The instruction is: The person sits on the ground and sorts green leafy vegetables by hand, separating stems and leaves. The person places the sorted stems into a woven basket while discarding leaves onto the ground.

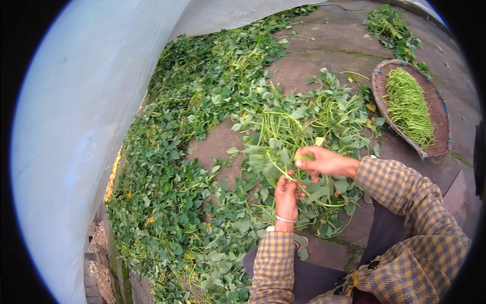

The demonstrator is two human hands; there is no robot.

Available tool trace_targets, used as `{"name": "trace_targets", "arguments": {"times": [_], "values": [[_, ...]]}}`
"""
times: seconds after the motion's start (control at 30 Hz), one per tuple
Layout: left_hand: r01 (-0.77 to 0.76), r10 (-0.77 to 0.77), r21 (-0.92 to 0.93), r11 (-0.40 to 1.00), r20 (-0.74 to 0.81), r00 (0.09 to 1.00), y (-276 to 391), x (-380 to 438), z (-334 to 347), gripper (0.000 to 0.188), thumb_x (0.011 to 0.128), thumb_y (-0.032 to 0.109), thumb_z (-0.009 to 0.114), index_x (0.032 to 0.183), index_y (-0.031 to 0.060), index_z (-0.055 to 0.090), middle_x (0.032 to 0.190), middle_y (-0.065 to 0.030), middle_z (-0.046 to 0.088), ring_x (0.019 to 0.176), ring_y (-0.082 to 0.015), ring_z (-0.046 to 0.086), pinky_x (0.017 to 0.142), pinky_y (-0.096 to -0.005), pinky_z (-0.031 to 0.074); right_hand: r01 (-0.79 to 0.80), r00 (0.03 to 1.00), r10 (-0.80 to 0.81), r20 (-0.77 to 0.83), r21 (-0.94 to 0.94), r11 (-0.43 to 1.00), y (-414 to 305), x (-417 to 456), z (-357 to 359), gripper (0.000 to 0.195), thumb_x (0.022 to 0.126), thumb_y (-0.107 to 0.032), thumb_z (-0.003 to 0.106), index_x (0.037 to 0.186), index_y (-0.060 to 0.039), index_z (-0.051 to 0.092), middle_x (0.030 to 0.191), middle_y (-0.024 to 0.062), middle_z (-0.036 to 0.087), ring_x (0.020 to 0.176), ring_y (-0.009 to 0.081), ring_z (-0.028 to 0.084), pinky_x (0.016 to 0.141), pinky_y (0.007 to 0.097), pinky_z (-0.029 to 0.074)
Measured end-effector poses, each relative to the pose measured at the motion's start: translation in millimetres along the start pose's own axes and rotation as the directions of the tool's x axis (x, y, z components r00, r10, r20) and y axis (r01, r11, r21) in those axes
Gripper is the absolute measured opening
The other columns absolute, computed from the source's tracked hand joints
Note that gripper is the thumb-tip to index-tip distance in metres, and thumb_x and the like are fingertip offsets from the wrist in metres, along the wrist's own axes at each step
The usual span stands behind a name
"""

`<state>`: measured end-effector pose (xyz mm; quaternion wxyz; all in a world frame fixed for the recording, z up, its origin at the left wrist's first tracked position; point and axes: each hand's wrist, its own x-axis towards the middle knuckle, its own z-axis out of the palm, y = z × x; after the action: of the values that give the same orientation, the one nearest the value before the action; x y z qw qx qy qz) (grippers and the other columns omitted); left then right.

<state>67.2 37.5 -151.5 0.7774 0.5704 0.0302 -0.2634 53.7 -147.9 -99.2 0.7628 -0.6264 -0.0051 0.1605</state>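
Observation:
My left hand (286, 201), with a bracelet at its wrist, grips a leafy bean vine (280, 169) by its stem. Above and to the right, my right hand (322, 161) is curled, with a blurred green piece of the plant (306, 156) between thumb and fingers; whether it is pod or leaf I cannot tell. Beneath both hands lies a heap of bean vines with long green pods (277, 123) hanging among the leaves. To the right, a round woven tray (438, 114) with a bound rim bears a pile of picked green beans (408, 108).
Leafy vines (171, 212) cover the stone floor (326, 32) on the left and ahead. A translucent plastic sheet (87, 95) hangs along the left side, with yellow corn cobs (113, 176) at its edge. Another small vine heap (393, 32) lies beyond the tray.

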Motion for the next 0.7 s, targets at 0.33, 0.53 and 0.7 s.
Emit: {"name": "trace_targets", "arguments": {"times": [0.33, 0.53, 0.7], "values": [[0.066, -0.082, 0.114, 0.991, 0.138, 0.987, 4, -11, -8, 0.020, 0.097, 0.014, 0.047, 0.109, 0.0011, 0.056, 0.094, -0.0058, 0.062, 0.080, -0.0161, 0.064, 0.062, -0.0253, 0.053, 0.418, 0.821, -0.546, 0.168, -0.829, 0.372, 29, 13, 15, 0.036, 0.069, 0.000, 0.061, 0.105, -0.0047, 0.063, 0.083, 0.0116, 0.062, 0.074, 0.0299, 0.064, 0.061, 0.0380, 0.051], [0.072, -0.082, 0.146, 0.987, 0.064, 0.995, 1, -13, -10, 0.017, 0.096, 0.012, 0.050, 0.105, 0.0003, 0.057, 0.092, -0.0051, 0.063, 0.075, -0.0138, 0.063, 0.062, -0.0247, 0.055, 0.434, 0.817, -0.495, 0.296, -0.881, 0.190, 23, 9, 11, 0.033, 0.070, -0.005, 0.065, 0.103, -0.0067, 0.062, 0.085, 0.0094, 0.053, 0.060, 0.0298, 0.057, 0.049, 0.0395, 0.044], [0.056, -0.067, 0.135, 0.989, 0.077, 0.995, -5, -9, -15, 0.016, 0.092, 0.014, 0.058, 0.098, -0.0003, 0.061, 0.086, -0.0051, 0.063, 0.071, -0.0110, 0.060, 0.060, -0.0246, 0.055, 0.435, 0.837, -0.429, 0.340, -0.889, 0.144, 19, 5, 12, 0.037, 0.069, -0.013, 0.070, 0.103, -0.0042, 0.060, 0.089, 0.0105, 0.052, 0.061, 0.0305, 0.057, 0.050, 0.0405, 0.044]]}}
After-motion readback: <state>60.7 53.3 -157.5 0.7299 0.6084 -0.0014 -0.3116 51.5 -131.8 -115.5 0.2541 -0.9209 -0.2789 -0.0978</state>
